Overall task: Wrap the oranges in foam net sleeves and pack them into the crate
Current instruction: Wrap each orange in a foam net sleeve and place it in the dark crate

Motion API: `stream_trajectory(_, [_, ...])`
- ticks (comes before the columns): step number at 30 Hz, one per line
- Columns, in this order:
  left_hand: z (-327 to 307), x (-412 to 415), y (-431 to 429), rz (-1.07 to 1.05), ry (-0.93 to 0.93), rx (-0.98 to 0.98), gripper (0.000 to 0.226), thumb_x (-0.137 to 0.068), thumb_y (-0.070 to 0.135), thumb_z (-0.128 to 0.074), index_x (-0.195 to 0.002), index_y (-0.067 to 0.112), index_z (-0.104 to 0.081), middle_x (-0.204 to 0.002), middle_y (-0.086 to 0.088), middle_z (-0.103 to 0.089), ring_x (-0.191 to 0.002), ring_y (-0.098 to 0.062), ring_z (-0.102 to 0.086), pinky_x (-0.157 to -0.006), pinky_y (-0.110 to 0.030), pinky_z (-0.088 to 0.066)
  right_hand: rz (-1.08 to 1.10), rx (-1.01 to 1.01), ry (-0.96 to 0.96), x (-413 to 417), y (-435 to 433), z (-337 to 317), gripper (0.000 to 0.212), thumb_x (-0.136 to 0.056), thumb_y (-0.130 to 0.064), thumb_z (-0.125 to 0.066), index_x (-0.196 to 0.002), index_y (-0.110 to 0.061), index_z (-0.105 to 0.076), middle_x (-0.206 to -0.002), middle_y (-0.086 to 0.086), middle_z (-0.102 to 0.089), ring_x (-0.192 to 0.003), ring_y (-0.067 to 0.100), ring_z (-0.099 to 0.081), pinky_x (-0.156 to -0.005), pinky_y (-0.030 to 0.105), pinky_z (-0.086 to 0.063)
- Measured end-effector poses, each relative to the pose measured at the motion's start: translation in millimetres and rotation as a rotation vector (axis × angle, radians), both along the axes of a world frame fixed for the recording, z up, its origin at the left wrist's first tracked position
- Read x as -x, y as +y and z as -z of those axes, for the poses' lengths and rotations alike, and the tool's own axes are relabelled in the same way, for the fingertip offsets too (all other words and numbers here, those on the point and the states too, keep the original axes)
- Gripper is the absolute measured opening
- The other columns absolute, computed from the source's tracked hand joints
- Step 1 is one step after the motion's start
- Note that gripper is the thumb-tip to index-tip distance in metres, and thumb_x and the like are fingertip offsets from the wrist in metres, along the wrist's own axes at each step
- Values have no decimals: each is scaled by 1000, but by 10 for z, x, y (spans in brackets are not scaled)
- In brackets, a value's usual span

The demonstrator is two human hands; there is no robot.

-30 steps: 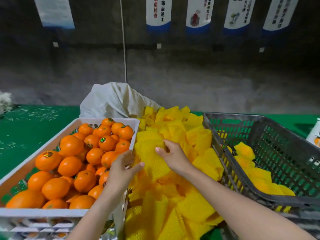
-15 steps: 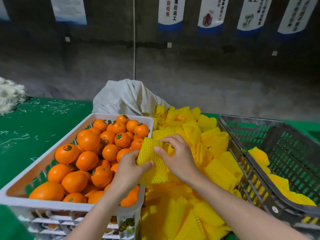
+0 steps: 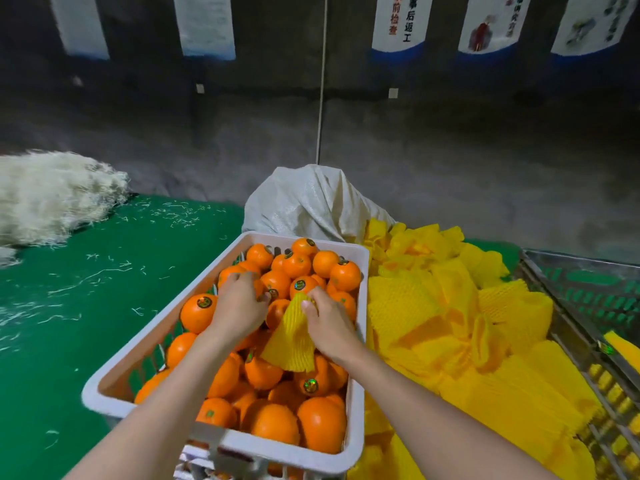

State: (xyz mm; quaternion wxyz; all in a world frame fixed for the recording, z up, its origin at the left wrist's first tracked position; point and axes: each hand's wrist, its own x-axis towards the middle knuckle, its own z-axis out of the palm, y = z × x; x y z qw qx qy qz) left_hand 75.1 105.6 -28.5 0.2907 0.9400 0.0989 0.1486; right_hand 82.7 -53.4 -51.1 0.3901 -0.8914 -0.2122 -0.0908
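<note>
I see L hand (image 3: 239,303) clawed down on one orange (image 3: 259,288), fingers curled round it, most of it hidden under the palm. R hand (image 3: 329,323) pinches the top of a yellow foam sleeve (image 3: 291,341), which hangs over the fruit betw both hands. Both are above the white crate (image 3: 114,375), heaped w/ oranges (image 3: 322,424), many stickered. Just R, touching its wall: loose sleeve pile (image 3: 450,323). Further R is the grey crate (image 3: 588,292); only a bit of yellow shows inside. White sack (image 3: 311,206) behind. Green tabletop (image 3: 86,306) is littered w/ white shreds, shred heap (image 3: 52,195) far L. Concrete wall (image 3: 450,150), posters (image 3: 398,26) up top.
</note>
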Motion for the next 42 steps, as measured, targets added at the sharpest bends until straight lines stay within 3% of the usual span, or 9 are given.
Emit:
stream_trajectory(6, [339, -479, 200, -126, 157, -316, 68, -85, 27, -67, -138, 4, -32, -138, -23, -39, -124, -42, -39, -101, -45, -35, -125, 172, -61, -13, 25, 68, 19, -100, -26, -36, -105, -12, -48, -96, 7, -54, -94, 26, -51, -79, 33, -31])
stream_trajectory(11, [485, -541, 190, -181, 55, -473, 54, -82, 11, -61, -130, 8, -36, -125, -22, -44, -106, -41, -49, -83, -43, -43, -138, 99, -37, 3, 0, 30, 10, -100, -27, -37, -94, -20, -41, -65, -12, -36, -70, 18, -40, -71, 29, -24])
stream_trajectory(14, [479, -537, 216, -154, 65, -439, 61, -79, 24, -68, -131, 13, -38, -119, -21, -51, -107, -39, -47, -85, -43, -42, -135, 78, -24, 31, -8, 4, 11, -100, -29, -36, -91, -22, -36, -63, -13, -33, -70, 15, -38, -71, 30, -24])
stream_trajectory(18, [416, -439, 162, -33, -14, -82, 73, -70, 33, -77, -134, 22, -43, -122, -16, -54, -111, -35, -48, -89, -43, -42, -150, 85, -38, 81, -17, -29, 12, -100, -29, -35, -91, -23, -38, -60, -11, -34, -67, 15, -39, -74, 29, -26])
stream_trajectory(23, [192, -294, 3, 89, -136, 571, 59, -72, 11, -77, -121, 31, -52, -122, -7, -52, -98, -22, -53, -71, -30, -44, -134, -70, 44, 93, -36, -64, 19, -99, -28, -40, -80, -28, -41, -58, -6, -36, -56, 9, -35, -64, 31, -25])
stream_trajectory(28, [-121, -72, -66, 198, -57, 1344, 58, -73, -9, -67, -113, 32, -60, -124, -10, -44, -108, -35, -53, -66, -40, -58, -101, -368, 136, 126, -184, -138, 28, -97, -15, -45, -70, -22, -42, -62, -4, -32, -55, 5, -31, -55, 27, -26])
stream_trajectory(36, [-183, 164, -533, 193, 127, 1466, 41, -81, 21, -66, -121, 11, -60, -122, -18, -63, -110, -36, -61, -95, -51, -49, -144, -632, 131, 264, -345, -387, 25, -87, -23, -50, -63, -22, -47, -59, -8, -38, -57, 6, -36, -58, 27, -31])
stream_trajectory(39, [-230, 233, -726, 176, 150, 1412, 22, -86, 20, -61, -101, 4, -64, -122, -21, -63, -89, -32, -67, -70, -32, -57, -169, -676, 152, 335, -402, -443, 23, -81, -26, -49, -58, -27, -48, -57, -9, -41, -59, 11, -37, -59, 32, -31])
stream_trajectory(42, [-239, 364, -891, 282, 182, 1520, 20, -71, 27, -68, -82, 10, -71, -81, -14, -72, -68, -25, -71, -53, -34, -57, -142, -643, 119, 381, -485, -466, 31, -89, -14, -50, -60, -25, -48, -56, -12, -43, -58, 6, -40, -60, 30, -33])
